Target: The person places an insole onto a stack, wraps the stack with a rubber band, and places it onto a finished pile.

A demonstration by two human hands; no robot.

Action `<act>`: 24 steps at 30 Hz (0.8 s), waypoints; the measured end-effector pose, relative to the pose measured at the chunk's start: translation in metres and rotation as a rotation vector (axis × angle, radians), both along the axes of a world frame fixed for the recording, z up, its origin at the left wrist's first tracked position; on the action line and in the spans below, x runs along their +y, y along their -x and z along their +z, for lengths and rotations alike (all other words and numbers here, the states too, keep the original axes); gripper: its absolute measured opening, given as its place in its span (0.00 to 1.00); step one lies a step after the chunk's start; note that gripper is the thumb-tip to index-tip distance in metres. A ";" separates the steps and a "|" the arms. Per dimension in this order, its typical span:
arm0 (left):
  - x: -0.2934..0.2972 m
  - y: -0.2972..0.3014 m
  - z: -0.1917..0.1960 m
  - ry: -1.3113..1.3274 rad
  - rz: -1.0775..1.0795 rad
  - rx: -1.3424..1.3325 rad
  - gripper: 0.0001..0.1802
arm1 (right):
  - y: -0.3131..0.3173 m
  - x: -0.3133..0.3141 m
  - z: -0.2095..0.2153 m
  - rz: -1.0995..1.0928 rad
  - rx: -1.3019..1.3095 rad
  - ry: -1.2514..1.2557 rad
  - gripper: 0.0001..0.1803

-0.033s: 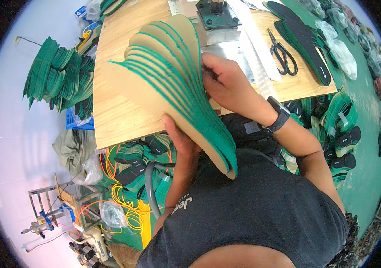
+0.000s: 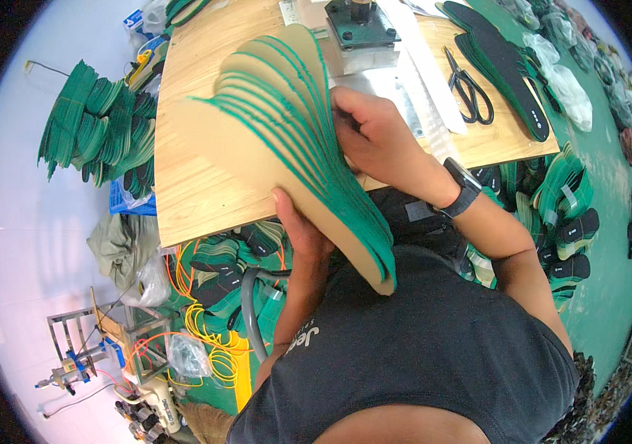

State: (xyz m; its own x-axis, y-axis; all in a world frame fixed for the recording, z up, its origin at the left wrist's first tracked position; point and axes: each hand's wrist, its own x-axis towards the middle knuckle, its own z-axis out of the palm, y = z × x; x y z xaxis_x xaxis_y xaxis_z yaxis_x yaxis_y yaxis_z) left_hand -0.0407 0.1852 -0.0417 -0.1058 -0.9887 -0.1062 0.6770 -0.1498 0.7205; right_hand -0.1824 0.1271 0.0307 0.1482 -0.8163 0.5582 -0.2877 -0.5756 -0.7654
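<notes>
The left hand (image 2: 303, 228) and the right hand (image 2: 381, 146) are holding a fanned stack of insoles (image 2: 307, 159) over the near edge of the bench (image 2: 183, 211), wide ends spreading above the wood, narrow ends pointing toward the person's dark shirt (image 2: 419, 333). The left thumb is resting on the beige face, its fingers going out of sight underneath; the right thumb and curled forefinger are clamping the green edges, the other fingers not showing clearly. The layers are looking light, bendy and hardly fragile, though probably sliding over one another, so gripping both long edges near the middle is seeming safest. Beyond the fan, a black-topped metal block (image 2: 360, 37) is crowding the far side; scissors (image 2: 458, 72) are lying toward the right edge, beside dark insoles (image 2: 512, 81) reaching the near right corner
</notes>
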 end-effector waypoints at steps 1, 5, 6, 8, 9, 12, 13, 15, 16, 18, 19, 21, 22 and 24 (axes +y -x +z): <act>0.000 0.006 0.006 -0.118 0.024 0.080 0.43 | 0.000 -0.003 -0.004 -0.038 0.061 0.095 0.05; -0.008 -0.008 0.004 -0.106 0.061 0.031 0.45 | 0.007 0.000 -0.004 0.082 0.078 -0.240 0.08; -0.012 -0.011 0.005 -0.103 0.129 0.014 0.45 | 0.015 0.007 0.012 0.184 0.160 -0.503 0.07; -0.020 -0.016 0.014 -0.105 0.248 0.019 0.44 | 0.030 0.017 0.025 0.451 0.351 -0.812 0.07; -0.024 -0.019 0.019 -0.110 0.301 0.043 0.44 | 0.036 0.021 0.025 0.617 0.463 -0.858 0.09; -0.029 -0.015 0.036 -0.124 0.301 0.177 0.43 | 0.044 0.033 0.021 1.190 0.351 -1.063 0.11; -0.024 -0.007 0.039 -0.108 0.242 0.168 0.43 | 0.038 0.040 0.023 1.328 0.190 -1.128 0.14; -0.020 0.004 0.032 -0.047 0.153 0.145 0.43 | 0.006 0.058 0.018 1.610 -0.031 -1.087 0.24; -0.015 0.010 0.028 -0.018 0.111 0.135 0.44 | -0.010 0.061 0.015 1.756 -0.074 -0.991 0.28; -0.010 0.017 0.026 0.008 0.027 0.153 0.44 | -0.006 0.062 0.028 1.623 -0.249 -0.560 0.27; -0.006 0.017 0.029 -0.010 -0.003 0.160 0.45 | -0.004 0.062 0.035 1.553 -0.329 -0.351 0.26; -0.025 -0.006 -0.007 0.197 -0.210 0.305 0.44 | 0.022 0.066 0.050 1.174 -0.570 -0.111 0.13; -0.036 -0.018 -0.025 0.293 -0.317 0.367 0.43 | 0.044 0.067 0.050 0.825 -0.746 -0.035 0.09; -0.046 -0.029 -0.043 0.372 -0.390 0.492 0.39 | 0.055 0.063 0.031 0.179 -0.843 -0.038 0.14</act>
